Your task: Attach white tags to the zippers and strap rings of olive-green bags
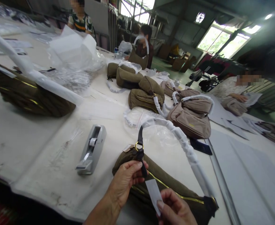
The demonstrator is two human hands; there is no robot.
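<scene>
An olive-brown handbag [172, 190] with a gold zipper lies at the near edge of the white table [34, 147]. Its handle [186, 147] is wrapped in white foam and arches above it. My left hand [125, 181] is closed in a pinch on the dark strap tab [142, 159] below the gold ring at the bag's left end. My right hand [175, 209], at the bottom edge, pinches a small white paper tag [154, 192] just under that strap.
A grey tape dispenser [91, 150] sits left of the bag. Several olive and tan handbags [191, 117] are piled mid-table, another dark bag [29, 93] at left with a white foam roll. Clear plastic bags, a dark phone [201, 146], grey sheets at right. Three people sit at the far side.
</scene>
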